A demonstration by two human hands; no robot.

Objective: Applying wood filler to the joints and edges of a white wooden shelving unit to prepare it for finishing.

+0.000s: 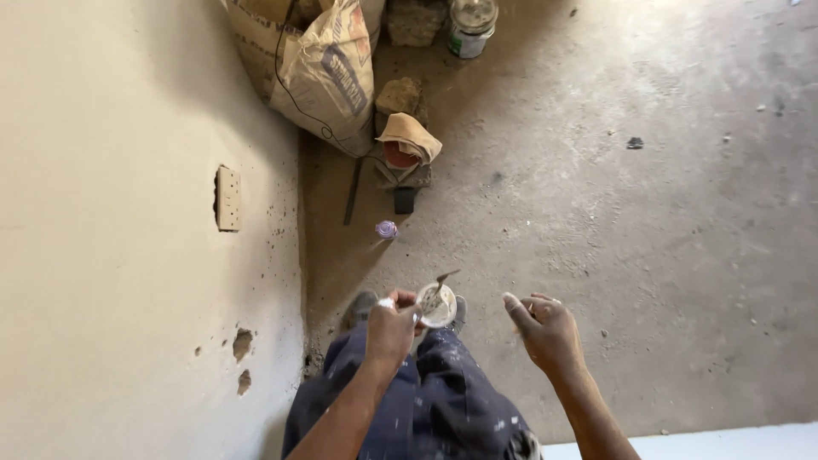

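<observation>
Two hands: left hand (390, 328) grip clamped on small white cup (438, 305), putty knife (441, 282) sticking up from it; right hand (545, 328) grip apart, empty, just right of cup.

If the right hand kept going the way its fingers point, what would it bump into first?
Probably the small white cup held in the left hand. The right hand is empty and its fingers point left toward it, though depth is hard to judge from above.
</observation>
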